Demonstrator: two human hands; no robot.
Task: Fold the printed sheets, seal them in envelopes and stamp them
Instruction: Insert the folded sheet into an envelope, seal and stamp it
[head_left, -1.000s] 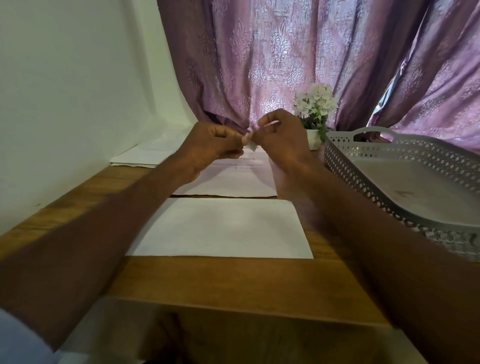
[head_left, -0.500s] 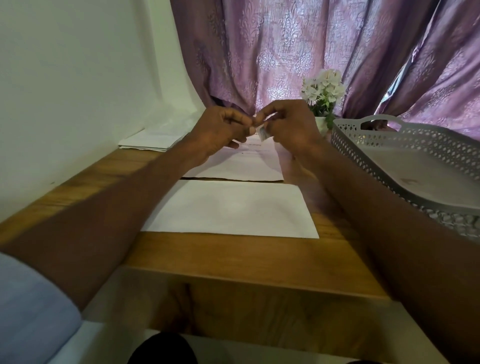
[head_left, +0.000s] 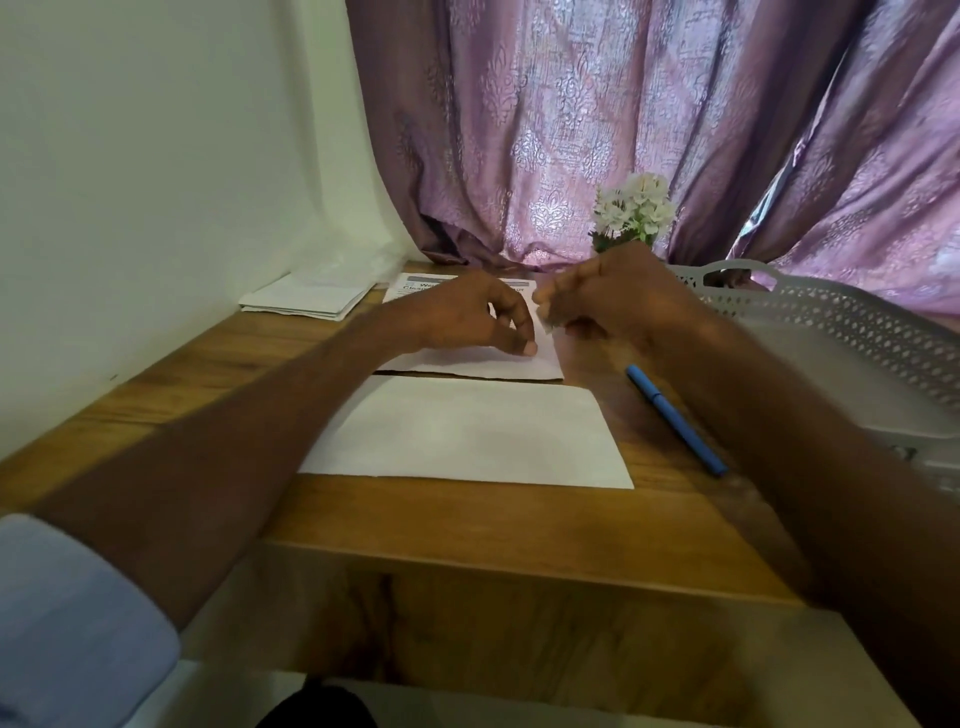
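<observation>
Your left hand (head_left: 470, 314) has its fingers curled down, thumb and forefinger tips nearly meeting, tips on or just over the printed sheet (head_left: 498, 358); whether they pinch anything I can't tell, too small and blurred. Your right hand (head_left: 610, 293) is fisted loosely, fingertips tucked toward the left; something pale shows at its fingertips (a stamp or its backing, probably, but can't confirm). Hands sit close, not touching.

Both hover at 12 o'clock, over the sheet's near right corner. My read: you're working a small piece there, so both hands stay tight together for control.

Envelope (head_left: 467, 431) lies flat at centre, just nearer you than the sheet, edges almost touching. It sits blank face up, flap not visible, so likely sealed and waiting for the stamp. Keeping it dead centre gives you a flat press surface.

Pen (head_left: 675, 421) lies at 3 o'clock, diagonal, clear of the envelope. Tray (head_left: 831, 322) sits further out at 2 o'clock, probably the drop for finished pieces. Spare paper stack (head_left: 306, 301) sits at 10 o'clock by the wall, flowers (head_left: 634, 208) at 1 o'clock behind your right hand.

Risk: the stamp curling or sticking to a finger before it lands.
</observation>
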